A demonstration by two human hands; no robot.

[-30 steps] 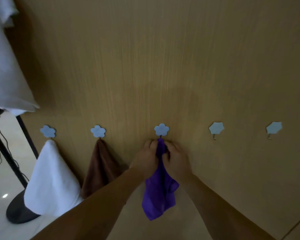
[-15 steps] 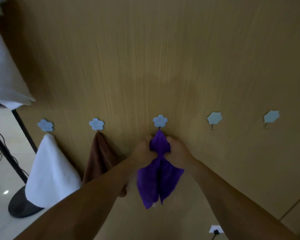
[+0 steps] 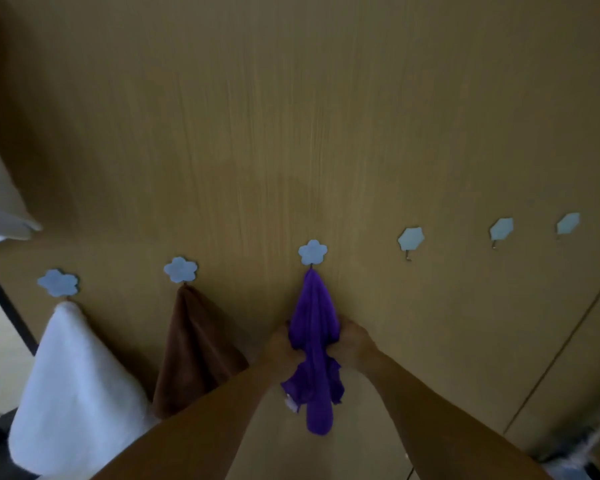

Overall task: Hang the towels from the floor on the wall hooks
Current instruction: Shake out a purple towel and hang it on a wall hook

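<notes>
Beside purple towel (image 3: 314, 306), brown towel (image 3: 194, 348).

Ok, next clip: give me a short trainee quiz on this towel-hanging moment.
1. True or false: the purple towel hangs from the third hook from the left.
2. How many hooks in view carry no towel?
3. The left hand and right hand grip the purple towel at: A its top, B its middle, C its bottom edge.
Key: 1 true; 2 three; 3 B.
</notes>
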